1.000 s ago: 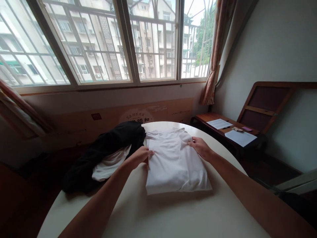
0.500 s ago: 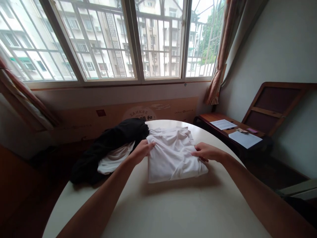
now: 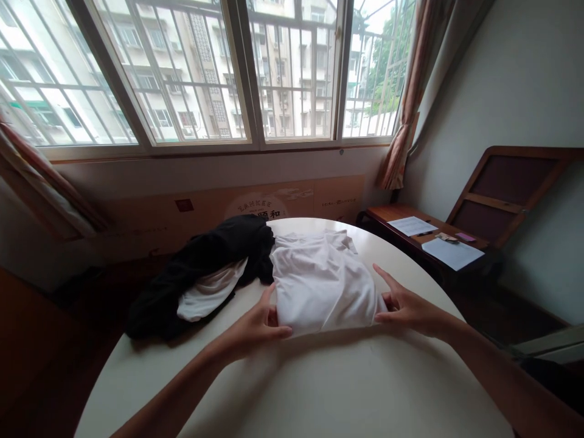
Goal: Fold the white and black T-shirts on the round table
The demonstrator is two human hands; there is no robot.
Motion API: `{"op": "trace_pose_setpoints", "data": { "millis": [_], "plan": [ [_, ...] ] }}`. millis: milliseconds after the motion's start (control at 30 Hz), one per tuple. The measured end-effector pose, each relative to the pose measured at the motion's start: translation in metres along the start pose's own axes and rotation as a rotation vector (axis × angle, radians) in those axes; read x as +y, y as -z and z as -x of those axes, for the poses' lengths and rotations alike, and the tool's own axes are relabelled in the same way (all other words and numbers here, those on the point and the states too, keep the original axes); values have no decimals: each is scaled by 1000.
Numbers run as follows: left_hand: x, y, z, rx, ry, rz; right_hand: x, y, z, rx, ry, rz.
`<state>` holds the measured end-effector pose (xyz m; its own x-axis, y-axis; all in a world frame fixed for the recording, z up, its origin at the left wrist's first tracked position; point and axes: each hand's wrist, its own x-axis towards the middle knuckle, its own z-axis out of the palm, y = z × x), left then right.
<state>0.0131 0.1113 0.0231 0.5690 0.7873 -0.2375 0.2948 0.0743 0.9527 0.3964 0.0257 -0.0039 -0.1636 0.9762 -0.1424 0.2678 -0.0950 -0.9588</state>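
White shirt (image 3: pixel 319 283), folded into a loose, creased rectangle, lies near the far side of a round cream table (image 3: pixel 328 383), seen from the head camera. Both bare forearms reach in from the bottom of the view. The left hand (image 3: pixel 253 328) is cupped against the shirt's lower left corner, thumb raised and fingers spread. The right hand (image 3: pixel 408 307) stands open at the right edge, forefinger lifted, its other fingers at the cloth. Neither hand appears closed on the fabric; both frame the bundle from its sides. The work in hand looks like squaring up the folded shirt, and any shift of it calls for the fingers to close on or slide under those edges.

Just left of the shirt, a black garment (image 3: pixel 196 277) lies bunched, with a white lining or inner layer (image 3: pixel 207 298) showing through its fold. Beyond the table, a cardboard panel (image 3: pixel 292 204) leans against the wall beneath a barred window (image 3: pixel 292 73). Its round emblem reads "ZANKEE" above Chinese characters, of which 和 is the clearest; a red square mark (image 3: pixel 184 205) sits to the left, and the smaller print is too fine to read. To the right, a wooden bench (image 3: pixel 392 213) holds two sheets of paper (image 3: pixel 451 253), a pen (image 3: pixel 426 233) and a purple card (image 3: pixel 465 237). Any print on them is too small to read.
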Motion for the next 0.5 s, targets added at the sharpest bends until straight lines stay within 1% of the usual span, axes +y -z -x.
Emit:
{"op": "trace_pose_setpoints", "data": {
  "millis": [67, 133, 200, 267, 367, 433, 500],
  "plan": [
    [-8, -1, 6, 55, -63, -11, 7, 1, 11, 58, 75, 84],
    [-11, 1, 11, 88, -118, -2, 11, 4, 22, 87, 139, 146],
    [-10, 3, 19, 73, -153, 1, 11, 7, 35, 75, 163, 209],
    [-9, -1, 29, 42, -179, -32, 11, 7, 49, 61, 153, 289],
    [-8, -16, 42, 1, -207, -115, 13, -3, 64, 73, 135, 378],
    [-7, -24, 45, -37, -230, -149, 18, -12, 68, 106, 154, 405],
    [-6, -28, 45, -51, -244, -178, 24, -20, 67, 140, 195, 429]
  ]
}}
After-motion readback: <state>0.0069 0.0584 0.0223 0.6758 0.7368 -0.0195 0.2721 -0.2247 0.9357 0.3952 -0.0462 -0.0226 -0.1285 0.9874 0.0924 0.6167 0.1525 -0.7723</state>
